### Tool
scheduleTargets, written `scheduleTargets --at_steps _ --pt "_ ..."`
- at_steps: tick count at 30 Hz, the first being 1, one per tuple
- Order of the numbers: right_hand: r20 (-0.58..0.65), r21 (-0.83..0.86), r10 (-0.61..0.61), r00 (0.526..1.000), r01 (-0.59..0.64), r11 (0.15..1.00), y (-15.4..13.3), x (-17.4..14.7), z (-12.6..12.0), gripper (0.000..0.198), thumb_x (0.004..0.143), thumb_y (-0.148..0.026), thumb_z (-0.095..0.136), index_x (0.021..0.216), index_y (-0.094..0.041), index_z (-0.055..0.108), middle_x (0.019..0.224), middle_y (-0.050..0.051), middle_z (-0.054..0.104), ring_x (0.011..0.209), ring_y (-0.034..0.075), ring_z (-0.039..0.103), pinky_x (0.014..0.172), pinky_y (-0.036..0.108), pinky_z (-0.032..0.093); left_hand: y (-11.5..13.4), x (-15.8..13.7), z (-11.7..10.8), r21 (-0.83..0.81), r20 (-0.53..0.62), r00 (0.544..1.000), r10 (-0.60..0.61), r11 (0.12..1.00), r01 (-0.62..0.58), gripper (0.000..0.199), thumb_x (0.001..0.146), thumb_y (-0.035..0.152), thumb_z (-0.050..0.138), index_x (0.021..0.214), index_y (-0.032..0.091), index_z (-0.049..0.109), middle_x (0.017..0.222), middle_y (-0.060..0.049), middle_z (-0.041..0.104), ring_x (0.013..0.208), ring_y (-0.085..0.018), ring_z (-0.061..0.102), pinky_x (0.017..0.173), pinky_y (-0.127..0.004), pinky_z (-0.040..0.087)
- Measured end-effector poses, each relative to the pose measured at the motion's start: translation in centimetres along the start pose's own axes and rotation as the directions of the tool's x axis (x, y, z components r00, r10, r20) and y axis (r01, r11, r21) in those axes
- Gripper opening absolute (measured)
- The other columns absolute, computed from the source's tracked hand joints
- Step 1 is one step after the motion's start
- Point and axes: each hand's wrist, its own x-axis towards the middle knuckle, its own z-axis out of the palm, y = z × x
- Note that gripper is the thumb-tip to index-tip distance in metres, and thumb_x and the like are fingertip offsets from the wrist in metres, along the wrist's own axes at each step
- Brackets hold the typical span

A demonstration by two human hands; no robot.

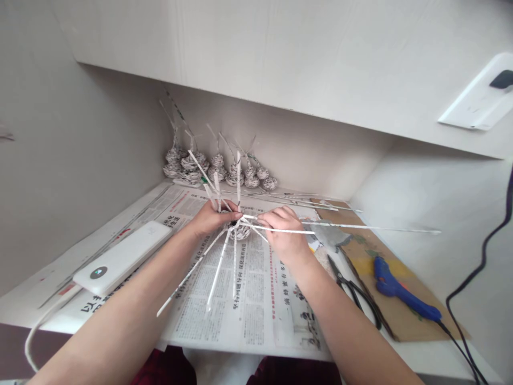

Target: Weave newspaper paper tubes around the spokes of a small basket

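A small woven paper base (239, 233) with paper sticks fanning out around it is between my hands, over the newspaper (256, 310). My left hand (218, 215) is closed on its left side, thumb and fingers pinching the woven piece near its centre. My right hand (284, 227) pinches a long thin paper stick (372, 228) that runs from the base out to the right. Several other sticks point toward me, and a few stand upward. The inside of the base is mostly covered by my fingers and the sticks.
Woven paper gourds (235, 175) stand along the back wall, with loose paper sticks (288, 200) before them. At left lies a white power bank (124, 256) with a cable. Scissors (355, 291), cardboard (385, 310) and a blue glue gun (404, 291) lie at right. A shelf overhangs.
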Motion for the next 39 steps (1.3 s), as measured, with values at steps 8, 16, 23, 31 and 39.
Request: scheduleTargets --at_steps 8,16,23,31,39 --pt "0.01 0.034 0.004 1.0 -0.004 0.999 0.0 -0.1 0.4 0.013 0.089 -0.018 0.056 0.084 -0.021 0.067 0.079 0.004 0.066 0.08 0.021 0.055 0.077 0.032 0.04 0.0 0.0 0.0 0.041 0.047 0.999 -0.024 0.999 0.022 0.025 0.059 0.033 0.081 0.073 0.015 0.07 0.071 -0.004 0.068 0.071 -0.019 0.062 0.074 -0.032 0.047" --pt "0.027 0.106 0.008 1.0 -0.011 0.994 -0.2 0.0 0.6 0.006 0.088 -0.019 0.059 0.086 -0.021 0.065 0.08 0.004 0.064 0.081 0.021 0.056 0.074 0.03 0.042 0.3 -0.2 0.4 0.035 0.037 0.999 -0.028 0.999 0.027 0.028 0.055 0.035 0.082 0.071 0.016 0.07 0.071 -0.004 0.069 0.07 -0.019 0.062 0.072 -0.033 0.049" --pt "0.064 0.225 0.084 0.994 -0.096 0.97 0.7 -0.1 0.7 0.028 0.083 -0.021 0.065 0.11 -0.023 0.059 0.108 0.007 0.062 0.093 0.021 0.06 0.079 0.031 0.047 0.3 -0.1 0.2 0.091 0.007 0.999 -0.04 0.995 0.039 0.034 0.054 0.042 0.082 0.073 0.016 0.071 0.072 -0.006 0.071 0.07 -0.021 0.064 0.072 -0.034 0.051" --pt "0.119 0.248 0.196 0.973 -0.221 0.943 1.8 0.1 1.1 0.011 0.082 -0.012 0.057 0.083 -0.02 0.064 0.082 0.002 0.069 0.077 0.016 0.062 0.069 0.027 0.044 0.6 -0.2 0.1 0.141 -0.019 0.999 -0.048 0.989 0.05 0.039 0.053 0.046 0.081 0.074 0.015 0.071 0.073 -0.006 0.071 0.069 -0.021 0.064 0.071 -0.033 0.05" --pt "0.124 0.268 0.244 0.962 -0.269 0.925 1.5 0.1 1.8 0.01 0.081 -0.015 0.06 0.077 -0.021 0.067 0.079 0.001 0.07 0.076 0.016 0.064 0.069 0.026 0.044 1.2 -0.5 0.5 0.16 -0.017 0.998 -0.058 0.985 0.06 0.036 0.054 0.044 0.081 0.074 0.015 0.072 0.071 -0.006 0.071 0.066 -0.02 0.063 0.068 -0.031 0.05"
